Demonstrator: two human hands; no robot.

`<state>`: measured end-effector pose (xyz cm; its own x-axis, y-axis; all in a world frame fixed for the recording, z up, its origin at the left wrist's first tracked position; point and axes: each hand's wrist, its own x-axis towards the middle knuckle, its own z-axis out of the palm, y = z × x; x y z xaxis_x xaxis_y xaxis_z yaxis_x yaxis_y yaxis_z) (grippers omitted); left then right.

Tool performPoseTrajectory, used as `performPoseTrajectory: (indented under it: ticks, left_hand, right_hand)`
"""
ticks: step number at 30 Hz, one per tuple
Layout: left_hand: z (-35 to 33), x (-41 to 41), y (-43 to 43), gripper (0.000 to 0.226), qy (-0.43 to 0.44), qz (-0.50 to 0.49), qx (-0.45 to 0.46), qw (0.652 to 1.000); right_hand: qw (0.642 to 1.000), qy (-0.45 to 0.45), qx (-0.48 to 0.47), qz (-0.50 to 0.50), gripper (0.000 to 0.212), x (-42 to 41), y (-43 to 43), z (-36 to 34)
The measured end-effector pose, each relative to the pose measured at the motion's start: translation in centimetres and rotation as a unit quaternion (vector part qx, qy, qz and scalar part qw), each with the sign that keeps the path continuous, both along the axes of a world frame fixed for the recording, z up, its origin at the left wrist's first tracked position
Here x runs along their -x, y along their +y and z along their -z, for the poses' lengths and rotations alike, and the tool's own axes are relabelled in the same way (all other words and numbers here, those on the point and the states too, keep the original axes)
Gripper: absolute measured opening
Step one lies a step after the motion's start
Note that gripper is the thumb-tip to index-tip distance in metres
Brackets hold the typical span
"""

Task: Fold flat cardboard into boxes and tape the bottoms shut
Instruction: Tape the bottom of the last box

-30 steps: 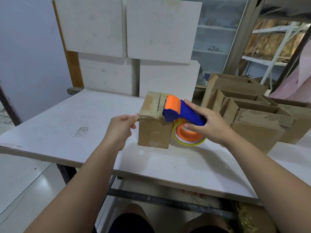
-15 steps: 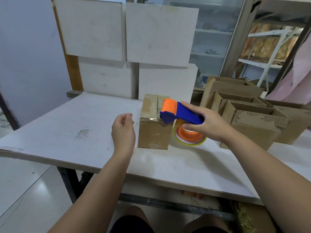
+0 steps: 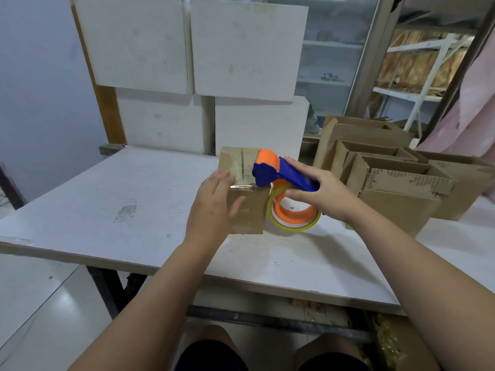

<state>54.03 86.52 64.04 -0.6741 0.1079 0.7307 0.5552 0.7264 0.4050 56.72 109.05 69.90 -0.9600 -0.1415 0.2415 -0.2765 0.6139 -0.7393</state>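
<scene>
A small brown cardboard box point(image 3: 251, 212) stands on the white table point(image 3: 107, 210), its taped face up. A strip of clear tape runs along its top seam and ends at the near top edge. My left hand point(image 3: 214, 202) lies flat with straight fingers against the box's near-left corner, over the tape end. My right hand point(image 3: 318, 194) grips the blue handle of the blue and orange tape dispenser point(image 3: 276, 175), whose head rests on the box's right top edge. Its roll of clear tape point(image 3: 294, 218) hangs beside the box's right side.
Several open folded cardboard boxes point(image 3: 396, 188) stand in a row on the table's right side. White boards point(image 3: 187, 62) lean behind the table. Shelving point(image 3: 417, 65) stands at the back right. The table's front edge point(image 3: 160, 269) runs close to my knees.
My left hand let go of the box's left edge, lifted off, and now presses flat on the near-left corner. The dispenser stays at the box's right top edge.
</scene>
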Motion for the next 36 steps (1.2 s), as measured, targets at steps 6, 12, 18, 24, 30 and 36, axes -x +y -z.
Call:
performPoseTrajectory:
  ticks: [6, 12, 18, 24, 30, 36]
  left_hand:
    - [-1.2, -1.0, 0.5, 0.033, -0.098, -0.006, -0.06, 0.993]
    - [-1.2, -0.7, 0.1, 0.054, -0.142, -0.068, 0.056, 0.986]
    - [-2.8, -0.1, 1.5, 0.041, 0.011, -0.034, 0.165, 0.986]
    - [-2.7, 1.1, 0.1, 0.032, 0.041, -0.006, 0.16, 0.986]
    - [-2.0, 1.8, -0.3, 0.03, 0.111, 0.001, 0.175, 0.978]
    - [-2.0, 1.9, -0.3, 0.038, 0.108, 0.017, 0.157, 0.982]
  right_hand:
    - [0.999, 0.001, 0.032, 0.006, 0.064, 0.0, -0.3, 0.5]
    - [0.998, 0.011, 0.064, 0.011, 0.062, -0.5, -0.9, 0.9]
    - [0.997, 0.012, 0.076, -0.007, 0.067, -0.7, -1.1, 1.0]
    - [0.995, 0.045, 0.089, -0.019, 0.065, -1.1, -0.1, -0.2]
    - [0.997, 0.069, 0.019, -0.015, 0.069, -1.0, 1.1, -2.2]
    - [0.994, 0.047, -0.103, -0.008, 0.067, -1.0, 2.5, -0.6]
